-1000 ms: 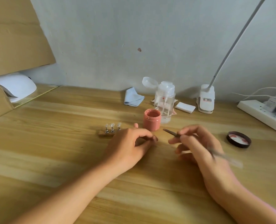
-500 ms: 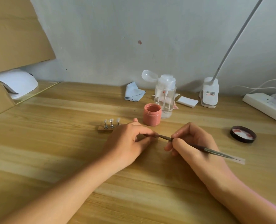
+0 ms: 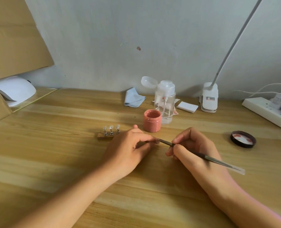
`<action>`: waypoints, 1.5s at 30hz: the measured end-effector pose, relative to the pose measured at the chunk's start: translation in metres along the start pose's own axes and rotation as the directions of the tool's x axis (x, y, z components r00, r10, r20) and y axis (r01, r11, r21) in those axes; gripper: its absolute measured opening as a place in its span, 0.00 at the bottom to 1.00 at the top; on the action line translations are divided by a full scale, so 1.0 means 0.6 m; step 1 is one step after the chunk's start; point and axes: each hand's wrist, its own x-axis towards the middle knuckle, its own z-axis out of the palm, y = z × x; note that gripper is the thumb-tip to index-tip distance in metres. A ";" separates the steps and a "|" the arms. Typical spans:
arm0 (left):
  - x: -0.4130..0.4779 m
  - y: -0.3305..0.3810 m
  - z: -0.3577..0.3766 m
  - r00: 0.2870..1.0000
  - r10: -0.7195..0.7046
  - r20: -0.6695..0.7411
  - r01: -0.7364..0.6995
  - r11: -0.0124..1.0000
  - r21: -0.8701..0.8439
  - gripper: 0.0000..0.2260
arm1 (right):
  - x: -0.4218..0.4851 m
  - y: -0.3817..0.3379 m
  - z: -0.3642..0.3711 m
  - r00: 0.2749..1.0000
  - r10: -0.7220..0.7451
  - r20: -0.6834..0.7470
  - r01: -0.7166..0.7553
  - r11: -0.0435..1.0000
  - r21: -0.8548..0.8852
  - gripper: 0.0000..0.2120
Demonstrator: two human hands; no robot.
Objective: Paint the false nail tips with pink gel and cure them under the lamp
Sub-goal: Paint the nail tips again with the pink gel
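Note:
My right hand (image 3: 194, 150) grips a thin brush (image 3: 207, 157) like a pen, its tip pointing left. The brush tip meets the fingertips of my left hand (image 3: 128, 148), which pinch a small item, apparently a nail tip on a stick, mostly hidden by the fingers. Behind my left hand a wooden holder (image 3: 106, 136) carries three clear nail tips (image 3: 111, 128) on metal stands. The open jar of pink gel (image 3: 152, 120) stands just behind the hands. The white curing lamp (image 3: 14, 91) sits at the far left.
The jar's black lid (image 3: 243, 139) lies upturned at the right. At the back stand a clear pump bottle (image 3: 165, 101), a blue cloth (image 3: 134, 97), white pads (image 3: 187, 106), a clip lamp (image 3: 208, 98) and a power strip (image 3: 267, 111). Cardboard (image 3: 13, 38) leans at the left.
My right hand has brought the brush leftward and down until its tip reaches the item pinched in my left hand. My left hand has stayed put.

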 end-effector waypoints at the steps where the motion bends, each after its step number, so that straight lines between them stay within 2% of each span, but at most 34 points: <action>1: 0.000 -0.001 0.000 1.000 -0.001 0.001 0.001 1.000 -0.001 0.08 | 0.000 0.000 0.000 1.000 0.000 0.003 0.000 1.000 -0.001 0.03; 9: 0.000 -0.004 0.001 1.000 -0.012 0.007 0.012 1.000 -0.011 0.09 | 0.001 0.004 -0.001 1.000 -0.002 -0.011 0.001 0.999 -0.040 0.03; 15: -0.001 -0.002 0.001 1.000 -0.015 0.002 0.015 0.999 -0.029 0.06 | -0.005 0.000 -0.005 0.960 -0.228 -0.164 0.217 0.973 -0.081 0.03; 17: -0.003 -0.001 0.000 1.000 -0.002 -0.007 0.002 1.000 -0.030 0.05 | 0.001 -0.004 -0.004 0.951 -0.260 -0.167 0.247 0.964 -0.099 0.04; 19: -0.002 0.000 0.002 1.000 -0.008 -0.019 0.008 1.000 -0.020 0.05 | 0.023 -0.013 0.001 0.965 -0.215 -0.151 0.203 0.975 -0.096 0.05; 21: -0.001 0.001 0.002 0.999 -0.035 -0.020 0.035 0.999 -0.018 0.08 | 0.060 -0.022 0.002 0.969 -0.152 -0.195 0.138 0.987 -0.084 0.09; 23: -0.001 0.003 0.003 0.998 -0.054 -0.022 0.053 0.998 -0.031 0.09 | 0.100 -0.032 0.001 0.955 -0.154 -0.254 0.117 0.981 -0.154 0.09; 26: -0.002 0.000 0.004 0.997 -0.029 -0.075 0.029 1.000 0.000 0.05 | 0.141 -0.030 0.010 0.969 -0.156 -0.194 0.084 0.939 -0.334 0.02; 29: -0.003 0.000 0.003 0.997 -0.017 -0.079 0.017 1.000 -0.005 0.05 | 0.158 -0.011 0.026 0.976 -0.150 -0.156 0.032 0.814 -0.579 0.03; 33: -0.005 0.004 0.003 0.998 -0.015 -0.054 0.015 1.000 -0.002 0.04 | 0.157 -0.005 0.028 0.978 -0.135 -0.161 0.001 0.769 -0.640 0.07; 35: -0.004 0.007 0.002 0.998 -0.036 -0.044 0.036 0.999 -0.011 0.05 | 0.146 -0.013 0.021 0.963 -0.181 -0.199 0.043 0.835 -0.549 0.04; 37: -0.003 0.010 -0.001 0.997 -0.062 -0.042 0.061 0.998 -0.024 0.05 | 0.124 -0.024 0.012 0.951 -0.175 -0.254 0.107 0.959 -0.262 0.02; 39: -0.003 0.009 -0.002 0.995 -0.073 -0.064 0.073 0.997 -0.004 0.05 | 0.089 -0.025 0.001 0.963 -0.091 -0.252 0.096 0.995 0.006 0.05; 43: -0.004 0.009 0.003 0.993 -0.030 -0.111 0.031 0.999 0.006 0.05 | 0.024 0.001 -0.018 0.977 0.019 -0.214 0.010 0.991 0.135 0.05; 45: -0.003 0.013 0.003 0.991 0.014 -0.131 -0.010 0.999 0.034 0.06 | 0.014 0.008 -0.023 0.991 0.036 -0.132 -0.013 0.985 0.171 0.05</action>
